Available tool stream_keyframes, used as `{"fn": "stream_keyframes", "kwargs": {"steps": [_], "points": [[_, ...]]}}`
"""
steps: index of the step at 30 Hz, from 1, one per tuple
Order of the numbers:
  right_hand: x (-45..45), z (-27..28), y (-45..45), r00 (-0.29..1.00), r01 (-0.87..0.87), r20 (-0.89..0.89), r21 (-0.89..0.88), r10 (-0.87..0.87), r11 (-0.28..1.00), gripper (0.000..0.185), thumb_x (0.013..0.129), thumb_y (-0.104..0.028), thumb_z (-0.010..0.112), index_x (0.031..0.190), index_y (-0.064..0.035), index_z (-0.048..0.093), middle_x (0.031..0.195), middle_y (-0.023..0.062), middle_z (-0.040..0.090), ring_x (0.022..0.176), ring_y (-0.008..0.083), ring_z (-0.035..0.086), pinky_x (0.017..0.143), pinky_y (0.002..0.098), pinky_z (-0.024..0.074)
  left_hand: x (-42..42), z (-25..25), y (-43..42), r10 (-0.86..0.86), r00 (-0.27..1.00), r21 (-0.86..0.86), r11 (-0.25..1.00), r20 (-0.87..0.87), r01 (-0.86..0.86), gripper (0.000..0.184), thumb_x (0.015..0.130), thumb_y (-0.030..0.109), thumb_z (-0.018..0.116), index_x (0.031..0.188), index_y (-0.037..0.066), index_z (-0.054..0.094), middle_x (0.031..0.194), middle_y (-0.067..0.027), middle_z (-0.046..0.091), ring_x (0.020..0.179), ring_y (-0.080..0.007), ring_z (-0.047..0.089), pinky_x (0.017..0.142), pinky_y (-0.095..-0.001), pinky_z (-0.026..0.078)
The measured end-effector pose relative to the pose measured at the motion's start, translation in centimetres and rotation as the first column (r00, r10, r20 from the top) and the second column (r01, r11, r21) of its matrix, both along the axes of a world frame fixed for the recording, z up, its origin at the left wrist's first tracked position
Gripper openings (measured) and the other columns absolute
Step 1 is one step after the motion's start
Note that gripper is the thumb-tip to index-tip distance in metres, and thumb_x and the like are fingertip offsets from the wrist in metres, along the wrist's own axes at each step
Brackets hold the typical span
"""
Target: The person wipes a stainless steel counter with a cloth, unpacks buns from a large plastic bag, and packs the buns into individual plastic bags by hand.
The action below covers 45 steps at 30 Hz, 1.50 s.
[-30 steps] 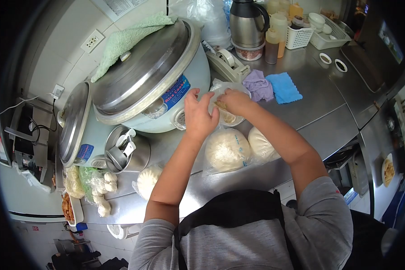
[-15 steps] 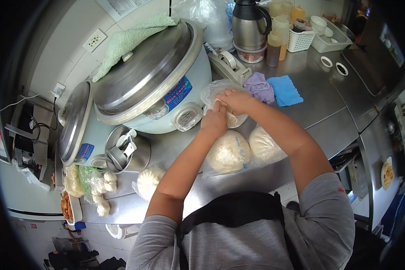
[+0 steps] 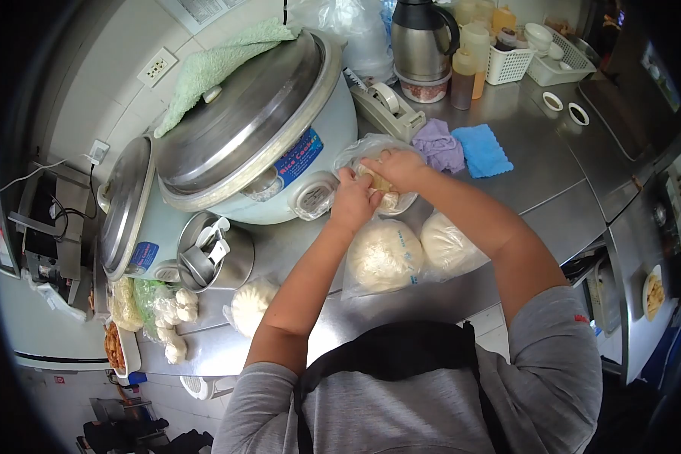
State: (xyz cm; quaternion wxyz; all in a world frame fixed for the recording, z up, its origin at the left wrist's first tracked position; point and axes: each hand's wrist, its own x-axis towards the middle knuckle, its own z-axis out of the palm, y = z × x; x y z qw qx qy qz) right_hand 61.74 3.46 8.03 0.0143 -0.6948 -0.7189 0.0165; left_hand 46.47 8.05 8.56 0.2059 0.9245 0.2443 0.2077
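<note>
A clear plastic bag with pale food pieces inside lies against the front of the large rice cooker. My left hand pinches the near left edge of its opening. Across from it, my right hand has its fingers bent onto the bag's upper side; the fingertips are partly hidden. Just below my hands sit two rounded clear bags, one packed with what looks like white rice and a second white-filled bag beside my right forearm.
The large rice cooker and a smaller one line the wall. A steel pot with scoops, another white bag, a tape dispenser, purple cloth, blue cloth and steel thermos share the steel counter.
My left hand has shifted slightly left and its fingers have drawn away from my right hand. The bag's mouth is spread wider, showing more of the pale food.
</note>
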Motion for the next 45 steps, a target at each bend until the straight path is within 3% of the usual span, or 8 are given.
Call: {"fn": "stream_keyframes", "kwargs": {"steps": [3,9,15,19,24,28,33,45], "points": [[0.5,1.7,-0.2,0.975,0.028,-0.214,-0.145,-0.059,0.989,0.05,0.059,-0.021,0.063,0.106,-0.0153,0.048,0.093,0.0124,0.056,0.086,0.0247,0.054,0.071,0.0342,0.0442,-1.1,-0.9,0.4,-0.004,1.0,0.055,0.998,0.006,0.004,0.018,0.066,0.013,0.06,0.076,0.002,0.051,0.095,-0.0242,0.04,0.082,-0.0369,0.047,0.072,-0.039,0.042],[1.9,1.1,0.2,0.911,-0.092,-0.407,-0.055,0.062,0.994,0.045,0.058,-0.024,0.062,0.1,-0.0114,0.052,0.093,0.0122,0.057,0.087,0.0247,0.054,0.073,0.0329,0.0436,0.5,-0.5,-0.7,0.217,0.968,0.022,0.976,-0.126,-0.216,0.034,0.065,0.015,0.058,0.095,0.001,0.048,0.099,-0.023,0.04,0.091,-0.037,0.044,0.077,-0.039,0.04],[0.3,3.6,-0.1,0.964,0.061,-0.253,-0.094,-0.083,0.994,0.059,0.054,-0.031,0.067,0.106,-0.0102,0.05,0.097,0.0112,0.055,0.092,0.0258,0.052,0.083,0.0348,0.0387,0.9,-1.2,-0.5,0.237,0.959,-0.01,0.97,-0.153,-0.241,0.049,0.065,0.016,0.058,0.106,-0.005,0.042,0.101,-0.0221,0.041,0.092,-0.0357,0.044,0.081,-0.0379,0.037],[1.2,1.6,0.6,0.965,-0.001,-0.263,0.042,0.012,0.999,0.064,0.052,-0.034,0.07,0.109,-0.0143,0.048,0.103,0.0121,0.051,0.097,0.0264,0.049,0.085,0.0361,0.037,0.9,-1.3,-0.4,0.237,0.961,-0.02,0.97,-0.144,-0.242,0.049,0.065,0.016,0.059,0.105,-0.006,0.042,0.101,-0.0222,0.041,0.093,-0.0358,0.043,0.081,-0.038,0.037],[1.2,2.1,0.6,0.935,-0.345,-0.026,0.166,0.354,0.924,0.059,0.057,-0.026,0.069,0.111,-0.0198,0.047,0.106,0.0129,0.049,0.098,0.0287,0.047,0.082,0.0346,0.0391,0.5,-2.1,-0.2,0.202,0.975,0.024,0.979,-0.089,-0.201,0.049,0.062,0.013,0.06,0.103,-0.006,0.043,0.098,-0.0212,0.042,0.091,-0.0348,0.042,0.08,-0.0378,0.037],[0.9,2.3,1.3,0.941,-0.331,-0.085,-0.03,0.328,0.943,0.052,0.06,-0.03,0.066,0.108,-0.0201,0.049,0.108,0.009,0.046,0.101,0.0268,0.045,0.082,0.0353,0.0395,0.4,-2.3,-0.3,0.206,0.976,0.022,0.978,-0.065,-0.205,0.048,0.061,0.012,0.059,0.102,-0.006,0.044,0.098,-0.0208,0.042,0.09,-0.034,0.042,0.08,-0.0378,0.037],[0.7,0.8,1.2,0.934,-0.356,0.059,0.114,0.351,0.928,0.029,0.068,-0.026,0.059,0.094,-0.0139,0.054,0.096,0.0053,0.046,0.09,0.0238,0.049,0.073,0.0324,0.0444,0.7,-2.3,0.2,0.176,0.974,-0.022,0.983,-0.141,-0.181,0.045,0.063,0.015,0.059,0.101,-0.004,0.043,0.099,-0.0193,0.038,0.092,-0.034,0.041,0.082,-0.0372,0.035],[0.0,-1.9,1.9,0.956,-0.291,0.137,0.314,0.26,0.904,0.018,0.073,-0.023,0.047,0.083,-0.0087,0.051,0.09,0.0085,0.051,0.081,0.0242,0.054,0.066,0.0334,0.0467,0.8,-1.5,-0.1,0.222,0.957,0.008,0.974,-0.185,-0.225,0.044,0.062,0.014,0.06,0.098,-0.004,0.043,0.099,-0.0199,0.04,0.091,-0.0345,0.043,0.08,-0.0378,0.038]]}}
